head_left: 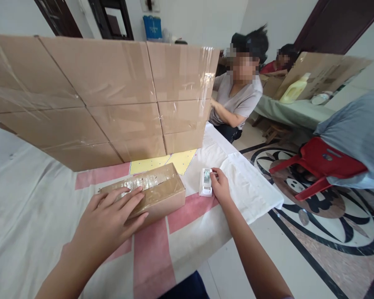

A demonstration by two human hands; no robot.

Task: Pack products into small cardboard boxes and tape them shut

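Note:
My left hand (116,209) lies over a taped cardboard box (171,193), its fingers stretched across the top and the thumb along the near side. To the right of the box, a small white device (206,189) with a grey display window rests on the cloth-covered table. My right hand (220,185) is at the device's right side, fingers bent and closed against its edge. Part of that grip is hidden from this angle.
Behind the box stands a tall cardboard panel (121,91), taped along its folds. The patterned tablecloth (152,261) ends to the right. Beyond it are a person (237,95), a red stool (327,162), and another table holding a yellow bottle (294,89).

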